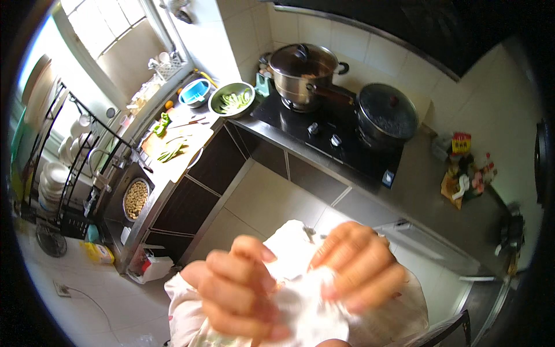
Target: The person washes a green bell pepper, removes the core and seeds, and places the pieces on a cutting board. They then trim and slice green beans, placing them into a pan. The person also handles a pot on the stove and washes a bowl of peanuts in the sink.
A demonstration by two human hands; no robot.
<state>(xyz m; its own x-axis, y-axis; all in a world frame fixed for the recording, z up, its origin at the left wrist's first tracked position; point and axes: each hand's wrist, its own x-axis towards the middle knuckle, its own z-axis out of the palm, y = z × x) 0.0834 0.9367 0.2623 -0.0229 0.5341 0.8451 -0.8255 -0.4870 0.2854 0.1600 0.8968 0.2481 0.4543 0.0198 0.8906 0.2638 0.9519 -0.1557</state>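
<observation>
Both of my hands are raised in front of my light-coloured clothing, at the bottom centre of the head view, blurred by motion. The fingers of my left hand (238,286) curl beside a thin white cloth or tissue (310,303). On its other side, my right hand (360,266) has its fingers bent over the upper edge of that white material and appears to pinch it. Whether my left fingers grip it cannot be told. The hands touch neither the counter nor the stove.
A black gas stove (329,134) carries a lidded steamer pot (301,80) and a lidded pan (386,110). Cut green vegetables lie on a cutting board (199,136) and in a metal bowl (232,99). Peanuts fill a bowl (137,199) in the sink. A dish rack (65,143) stands left.
</observation>
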